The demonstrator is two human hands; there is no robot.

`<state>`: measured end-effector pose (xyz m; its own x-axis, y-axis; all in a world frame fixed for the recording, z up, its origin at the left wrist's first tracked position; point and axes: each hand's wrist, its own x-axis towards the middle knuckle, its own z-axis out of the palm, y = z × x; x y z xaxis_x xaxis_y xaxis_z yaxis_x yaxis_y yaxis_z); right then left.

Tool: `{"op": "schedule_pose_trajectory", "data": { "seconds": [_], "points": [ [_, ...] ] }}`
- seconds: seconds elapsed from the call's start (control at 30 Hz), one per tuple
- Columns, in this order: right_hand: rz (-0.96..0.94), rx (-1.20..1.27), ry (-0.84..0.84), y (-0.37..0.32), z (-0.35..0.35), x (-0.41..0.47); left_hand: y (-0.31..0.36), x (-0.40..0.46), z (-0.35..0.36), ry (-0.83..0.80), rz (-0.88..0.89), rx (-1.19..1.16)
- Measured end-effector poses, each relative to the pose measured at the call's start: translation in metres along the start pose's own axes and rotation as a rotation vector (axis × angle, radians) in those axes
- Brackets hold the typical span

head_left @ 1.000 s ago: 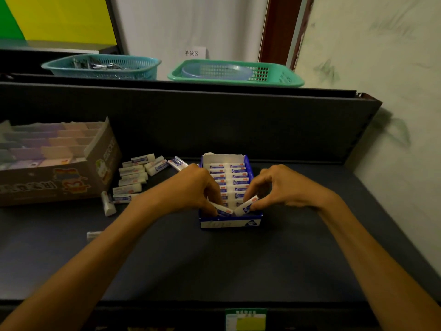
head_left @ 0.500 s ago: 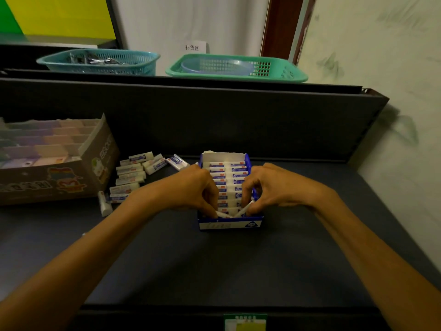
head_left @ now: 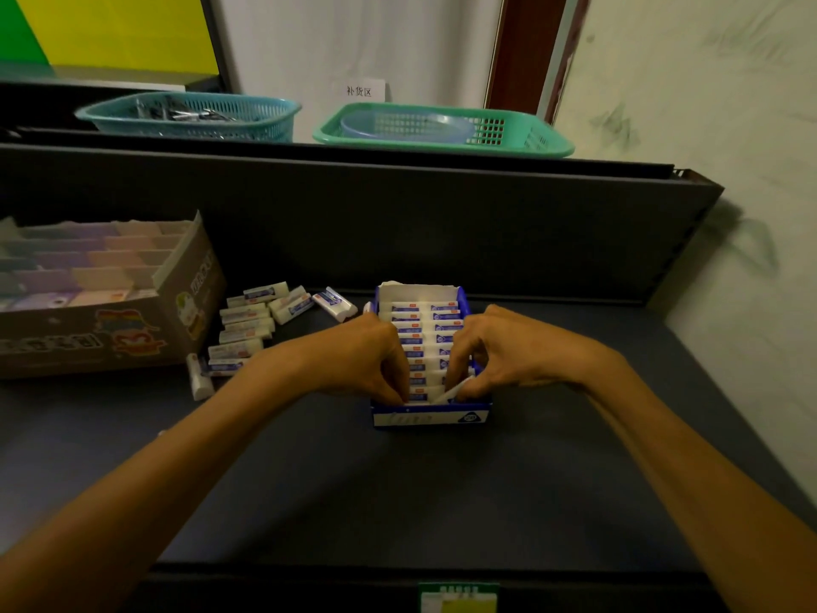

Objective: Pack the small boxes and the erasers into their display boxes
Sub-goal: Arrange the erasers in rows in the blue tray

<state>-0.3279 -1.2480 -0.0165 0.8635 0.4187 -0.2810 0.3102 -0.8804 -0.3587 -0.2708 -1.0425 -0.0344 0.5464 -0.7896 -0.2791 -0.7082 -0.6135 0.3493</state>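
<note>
The person stands at the dark bench (head_left: 398,488) and has both hands down at the near end of the blue display box (head_left: 431,418), probably because the last free slot is there, just behind the front wall. The right hand (head_left: 499,356) has its fingers (head_left: 460,369) curled round a white eraser (head_left: 451,393), which lies tilted with one end already inside the box; I judge it is tilted so that it can slide down into the narrow gap. The left hand (head_left: 367,356) also has its fingers curled, with the tips at the left end of the nearest row, and it seems to press or pinch an eraser there, but what exactly it holds I cannot tell. Beyond the fingers the packed erasers (head_left: 420,329) stand on edge in two columns, side by side, so that the printed sleeves face up for the buyer; I count about eight or nine rows, the nearest ones partly hidden by the hands. To the left of the left fingers, a little apart, the loose erasers (head_left: 247,329) wait on the bench, near enough to be reached fast: about ten or eleven, some piled up. Further left is one cardboard display box (head_left: 177,320), with pastel small boxes (head_left: 79,276) in rows; their number is not clear. Far behind, on the shelf, are two baskets, a teal basket (head_left: 190,117) and a green basket (head_left: 442,130).
</note>
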Motion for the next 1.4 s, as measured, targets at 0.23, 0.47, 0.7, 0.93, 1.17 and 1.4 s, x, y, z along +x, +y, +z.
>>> {"op": "schedule_pose_trajectory", "data": {
  "seconds": [0.23, 0.47, 0.7, 0.93, 1.17, 1.4],
  "points": [
    [-0.008, 0.158, 0.04, 0.009, 0.003, -0.001, -0.002, 0.0, 0.0, 0.021, 0.009, 0.007],
    [0.014, 0.06, 0.026, 0.001, 0.01, 0.001, -0.004, 0.003, -0.001, 0.008, 0.002, -0.036],
    [0.0, 0.062, 0.008, 0.0, 0.007, 0.002, -0.004, 0.002, -0.003, 0.006, 0.01, -0.041],
    [-0.005, 0.061, 0.021, 0.003, 0.012, 0.006, -0.001, 0.004, -0.003, -0.007, 0.002, -0.012],
    [0.004, 0.033, 0.066, 0.002, 0.009, 0.003, 0.002, -0.002, -0.008, 0.038, 0.012, -0.019],
    [0.098, -0.131, 0.403, -0.001, 0.004, 0.011, -0.011, -0.016, -0.017, 0.337, -0.143, 0.155]
  ]
}}
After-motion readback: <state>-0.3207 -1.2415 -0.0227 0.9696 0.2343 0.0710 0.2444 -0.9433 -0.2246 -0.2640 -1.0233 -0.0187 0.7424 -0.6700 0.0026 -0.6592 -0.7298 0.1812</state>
